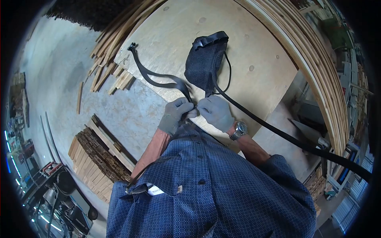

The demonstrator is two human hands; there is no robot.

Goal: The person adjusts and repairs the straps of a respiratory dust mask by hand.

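Note:
Both my hands wear grey gloves and meet close together at the near edge of the plywood sheet [254, 47]. A black webbing strap [152, 80] with a buckle [132, 47] at its far end runs into my left hand [174, 115], whose fingers are pinched on it. My right hand [216, 114] is closed at the narrow lower end of a black mesh pouch [204, 65], which lies flat on the plywood. Exactly what sits between the fingertips of the two hands is hidden. A black cable [270, 126] passes from the pouch over my right wrist.
Curved stacks of long wooden strips [317, 67] border the plywood on the right. Loose wooden slats [104, 67] lie at upper left. A stack of short boards [97, 158] stands on the concrete floor [119, 107]. Machinery [67, 198] is at lower left.

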